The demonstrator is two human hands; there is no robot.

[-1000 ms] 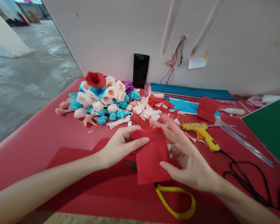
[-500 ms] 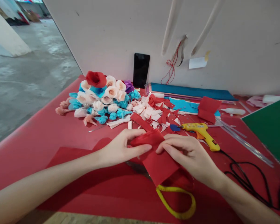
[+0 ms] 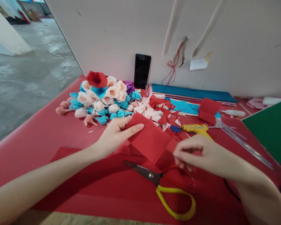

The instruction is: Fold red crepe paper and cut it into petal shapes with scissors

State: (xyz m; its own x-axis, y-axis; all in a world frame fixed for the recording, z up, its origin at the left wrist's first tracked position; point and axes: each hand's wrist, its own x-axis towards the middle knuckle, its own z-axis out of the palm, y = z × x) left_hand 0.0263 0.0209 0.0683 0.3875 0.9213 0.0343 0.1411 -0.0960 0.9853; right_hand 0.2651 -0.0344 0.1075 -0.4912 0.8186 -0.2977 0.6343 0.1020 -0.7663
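My left hand (image 3: 114,134) pinches the upper left corner of a red crepe paper piece (image 3: 150,139) held just above the red table (image 3: 37,137). My right hand (image 3: 196,154) is closed on the lower right end of the same paper, fingers curled down. Scissors (image 3: 165,187) with yellow handles lie on the table right below the paper, blades pointing left. A yellow glue gun (image 3: 196,128) lies just beyond my right hand.
A pile of paper flowers (image 3: 103,97) in white, blue, peach and red sits at the back left. Paper scraps (image 3: 154,111), blue paper sheets (image 3: 192,92), a black phone (image 3: 142,71) against the wall, a green board (image 3: 271,128) and clear glue sticks (image 3: 245,140) lie to the right.
The paper was bunched between both hands; now it is stretched out flat. My left hand moved up and back, my right hand moved right and down, uncovering the scissor blades.
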